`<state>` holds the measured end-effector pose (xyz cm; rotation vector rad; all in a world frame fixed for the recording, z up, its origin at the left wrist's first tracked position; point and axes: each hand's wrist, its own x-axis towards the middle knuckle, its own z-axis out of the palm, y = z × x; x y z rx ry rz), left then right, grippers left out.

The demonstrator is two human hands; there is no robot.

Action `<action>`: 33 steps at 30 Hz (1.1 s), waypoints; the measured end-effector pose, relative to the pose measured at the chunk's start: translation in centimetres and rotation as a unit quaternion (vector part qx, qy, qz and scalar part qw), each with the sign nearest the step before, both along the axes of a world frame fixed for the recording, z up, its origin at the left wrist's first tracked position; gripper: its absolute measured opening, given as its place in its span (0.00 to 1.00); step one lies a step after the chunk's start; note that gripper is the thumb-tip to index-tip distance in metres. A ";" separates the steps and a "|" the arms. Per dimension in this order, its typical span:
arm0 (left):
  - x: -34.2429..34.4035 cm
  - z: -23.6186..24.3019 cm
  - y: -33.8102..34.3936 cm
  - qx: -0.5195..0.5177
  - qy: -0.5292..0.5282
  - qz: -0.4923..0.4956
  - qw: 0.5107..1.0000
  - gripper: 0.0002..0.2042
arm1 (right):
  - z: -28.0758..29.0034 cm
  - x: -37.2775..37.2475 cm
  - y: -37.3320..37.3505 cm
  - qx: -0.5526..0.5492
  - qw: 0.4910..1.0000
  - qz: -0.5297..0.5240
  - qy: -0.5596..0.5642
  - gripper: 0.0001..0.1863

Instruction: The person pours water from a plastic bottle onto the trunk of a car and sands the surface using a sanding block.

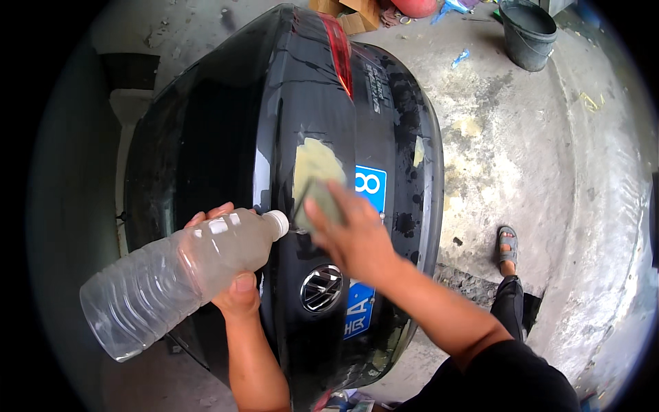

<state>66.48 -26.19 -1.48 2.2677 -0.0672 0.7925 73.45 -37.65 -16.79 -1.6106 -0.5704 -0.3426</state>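
Note:
My left hand (237,292) is wrapped round a clear ribbed plastic bottle (147,278) with a white cap (277,224). The bottle lies tilted above the car's boot lid, its cap towards my other hand. Slightly smeared by motion, my right hand (353,230) grips a grey-green sanding block (320,204) and presses it on the black car's (309,113) rear panel. The block overlaps the lower edge of a pale yellow filler patch (316,159). What the block's underside looks like is hidden.
A red tail light (336,55), round chrome badge (321,288) and blue number plate (360,309) are on the car's rear. Beyond stand a dark bucket (527,34) and a cardboard box (357,17). My sandalled foot (507,246) rests on the stained concrete floor (494,137).

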 end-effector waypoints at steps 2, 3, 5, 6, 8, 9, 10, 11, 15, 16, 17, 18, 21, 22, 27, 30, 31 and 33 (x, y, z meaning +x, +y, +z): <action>0.3 -0.4 -0.2 0.000 -0.005 -0.006 1.000 0.52 | -0.1 1.5 0.2 -0.009 0.999 -0.024 0.020 0.33; 0.3 -0.4 -0.1 -0.001 -0.006 -0.013 1.000 0.52 | -0.4 1.1 0.3 -0.006 1.000 -0.020 0.022 0.34; 0.1 -0.2 0.2 -0.007 -0.001 -0.018 1.000 0.52 | -0.8 -1.7 0.0 0.004 1.000 0.015 0.015 0.35; -0.1 -0.1 0.3 -0.011 0.006 -0.018 1.000 0.52 | -0.8 -5.2 -0.9 0.011 0.999 0.044 0.005 0.36; -0.3 0.0 0.1 -0.017 0.009 -0.014 1.000 0.53 | -0.9 -6.8 -1.5 0.022 0.997 0.070 -0.012 0.36; -0.3 0.0 -0.2 -0.017 0.007 -0.011 1.000 0.53 | -1.0 -5.6 -1.2 0.018 0.998 0.051 -0.008 0.36; -0.1 0.0 -0.3 -0.015 0.002 -0.011 1.000 0.53 | -0.6 -3.1 -0.6 0.016 0.999 0.028 -0.007 0.36; 0.1 0.0 -0.4 -0.009 0.002 -0.012 1.000 0.53 | -0.3 -0.7 -0.2 0.015 1.000 0.006 -0.007 0.36; 0.5 -0.3 -0.2 -0.002 0.001 -0.015 1.000 0.52 | -0.4 3.7 0.1 0.026 0.999 -0.018 0.000 0.36; 0.1 0.2 -0.1 0.004 0.000 -0.006 1.000 0.52 | -0.5 1.3 -0.1 0.047 0.999 0.018 -0.010 0.36; 0.0 0.2 -0.1 -0.001 -0.001 -0.003 1.000 0.53 | -0.9 -1.1 -0.5 0.061 0.997 0.049 -0.020 0.36; -0.1 0.2 -0.2 -0.005 -0.005 0.001 1.000 0.54 | -1.3 -3.8 -0.8 0.061 0.995 0.079 -0.022 0.37; -0.1 0.0 -0.4 -0.015 -0.005 0.007 1.000 0.56 | -1.2 -3.4 -1.4 0.011 0.996 0.079 -0.037 0.35; 0.0 0.1 -0.5 -0.015 -0.005 0.005 1.000 0.56 | -1.1 -0.8 -0.9 0.015 0.998 0.052 -0.040 0.34; 0.2 0.0 -0.5 -0.012 0.001 0.000 1.000 0.54 | -1.1 5.2 0.1 0.011 1.000 -0.008 -0.023 0.32; -0.4 0.2 -0.1 -0.014 0.003 0.006 1.000 0.53 | -1.9 -2.9 -1.3 0.037 0.995 0.079 -0.046 0.30; -0.4 0.1 -0.1 -0.016 0.006 0.005 1.000 0.53 | -1.8 -4.2 -1.9 0.032 0.992 0.112 -0.045 0.29; -0.2 0.0 -0.2 0.000 0.000 0.016 1.000 0.56 | -2.1 -2.0 -1.7 0.029 0.993 0.099 -0.066 0.29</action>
